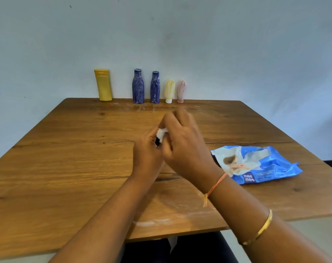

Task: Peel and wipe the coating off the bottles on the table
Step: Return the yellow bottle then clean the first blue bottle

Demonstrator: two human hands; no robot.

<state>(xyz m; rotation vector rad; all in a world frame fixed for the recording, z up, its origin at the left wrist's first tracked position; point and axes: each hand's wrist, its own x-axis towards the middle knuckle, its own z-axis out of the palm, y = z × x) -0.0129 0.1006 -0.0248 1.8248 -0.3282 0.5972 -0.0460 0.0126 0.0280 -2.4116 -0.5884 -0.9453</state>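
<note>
White wipe (162, 134) pinched between left hand (148, 149) and right hand (182, 143); coated bottles (155, 87) stand well beyond both.

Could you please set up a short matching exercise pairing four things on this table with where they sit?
Things:
1. yellow bottle
2. pink tube
3. wipes packet
4. white wipe

Places:
A. between the left hand and the right hand
B. far left of the row at the wall
C. lying flat, right of the hands
D. far right of the row at the wall

Pairs: 1-B, 2-D, 3-C, 4-A
</note>
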